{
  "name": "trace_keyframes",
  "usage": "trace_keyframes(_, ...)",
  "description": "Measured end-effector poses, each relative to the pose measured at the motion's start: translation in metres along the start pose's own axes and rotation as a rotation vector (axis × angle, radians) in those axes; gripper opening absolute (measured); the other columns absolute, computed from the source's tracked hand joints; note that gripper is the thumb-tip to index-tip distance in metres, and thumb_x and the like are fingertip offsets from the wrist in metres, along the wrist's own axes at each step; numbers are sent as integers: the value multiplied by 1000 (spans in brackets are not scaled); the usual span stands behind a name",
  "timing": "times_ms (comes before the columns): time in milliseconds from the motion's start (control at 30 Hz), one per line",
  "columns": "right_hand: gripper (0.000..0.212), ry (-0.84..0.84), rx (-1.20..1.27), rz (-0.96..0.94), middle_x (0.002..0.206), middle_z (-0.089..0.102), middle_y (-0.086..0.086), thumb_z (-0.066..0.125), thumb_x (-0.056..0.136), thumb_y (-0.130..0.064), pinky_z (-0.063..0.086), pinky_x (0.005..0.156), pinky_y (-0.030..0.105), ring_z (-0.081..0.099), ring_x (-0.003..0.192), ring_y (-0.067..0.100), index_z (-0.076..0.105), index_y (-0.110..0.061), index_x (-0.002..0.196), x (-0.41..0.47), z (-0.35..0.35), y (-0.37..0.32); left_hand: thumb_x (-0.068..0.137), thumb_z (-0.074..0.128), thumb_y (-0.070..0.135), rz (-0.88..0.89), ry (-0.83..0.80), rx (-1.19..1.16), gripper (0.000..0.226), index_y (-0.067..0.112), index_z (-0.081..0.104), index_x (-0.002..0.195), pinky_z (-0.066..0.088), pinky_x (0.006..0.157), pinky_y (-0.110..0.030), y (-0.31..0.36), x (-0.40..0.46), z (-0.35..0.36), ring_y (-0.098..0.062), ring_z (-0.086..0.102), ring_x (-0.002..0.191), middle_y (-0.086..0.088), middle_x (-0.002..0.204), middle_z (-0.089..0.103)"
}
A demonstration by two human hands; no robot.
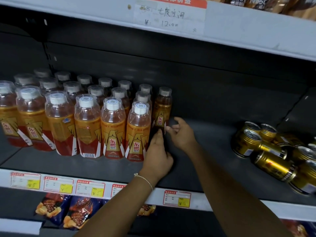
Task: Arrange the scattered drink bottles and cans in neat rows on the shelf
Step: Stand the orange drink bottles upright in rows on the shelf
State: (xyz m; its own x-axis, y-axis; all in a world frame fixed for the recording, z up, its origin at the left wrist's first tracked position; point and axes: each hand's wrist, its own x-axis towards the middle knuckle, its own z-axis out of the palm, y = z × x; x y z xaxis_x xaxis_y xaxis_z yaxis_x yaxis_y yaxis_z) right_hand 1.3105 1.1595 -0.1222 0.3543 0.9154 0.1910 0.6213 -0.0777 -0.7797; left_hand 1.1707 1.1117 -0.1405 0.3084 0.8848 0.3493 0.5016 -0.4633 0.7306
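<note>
both grips, left hand point(158, 157) and right hand point(181, 134), clasp upright bottle point(161, 112), arms outstretched.

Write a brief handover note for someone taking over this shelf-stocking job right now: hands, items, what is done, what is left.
Left hand and right hand both touch the end bottle, upright at the right end of the bottle rows.
Done: bottles stand in rows on the shelf.
Left: gold cans lie tumbled at the right; stand and line them up.

It was a shop: price tags point(89, 188) lined the shelf point(213, 168) edge, identical drink bottles point(112, 130) ranked behind.
</note>
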Motion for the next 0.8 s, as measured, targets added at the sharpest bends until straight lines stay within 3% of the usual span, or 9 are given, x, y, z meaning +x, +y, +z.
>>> trace_keyframes(167, 54, 36, -25, -27, 124, 64, 10, 64, 96, -25, 43, 96, 21, 62, 112, 18, 46, -12, 144, -24, -32, 1, 80, 53, -2, 68, 14, 8, 72, 1, 26, 146, 3, 101, 4, 9, 0, -1, -24, 29, 139, -18, 149, 33)
trace_keyframes(300, 48, 112, 20, -35, 110, 68, 11, 65, 95, -22, 46, 102, 26, 65, 106, 19, 51, -8, 138, -43, -67, 4, 84, 55, 3, 99, 73, 16, 65, 2, 31, 145, 15, 103, -6, 28, 5, 0, -24, 36, 135, -16, 145, 40)
trace_keyframes(400, 44, 176, 65, -57, 95, 62, -2, 65, 95, -21, 45, 94, 18, 61, 94, 9, 54, -8, 135, -57, -105, 10, 87, 53, 7, 150, 92, 25, 59, 2, 34, 143, 16, 100, -6, 56, 11, 13, -24, 38, 133, -15, 143, 43)
trace_keyframes(567, 44, 277, 83, -104, 116, 59, -2, 64, 95, -21, 43, 80, 2, 57, 103, 4, 53, -9, 136, -76, -186, 28, 93, 51, 11, 289, 88, -30, 48, 2, 41, 139, 13, 97, 2, 128, 19, 59, -23, 41, 130, -14, 140, 46)
trace_keyframes(667, 42, 367, 76, -116, 117, 61, 3, 65, 95, -18, 45, 81, 3, 58, 104, 7, 55, -6, 134, -88, -238, 48, 94, 50, 10, 340, 61, -79, 44, 3, 44, 137, 19, 98, -3, 176, 20, 95, -22, 43, 128, -13, 138, 48)
trace_keyframes(800, 40, 465, 10, -105, 111, 60, -3, 64, 95, -20, 46, 79, 1, 58, 102, 5, 57, -7, 132, -101, -309, 86, 93, 50, 7, 420, 6, -115, 42, 3, 47, 135, 24, 99, -8, 237, 15, 147, -23, 46, 126, -13, 135, 52)
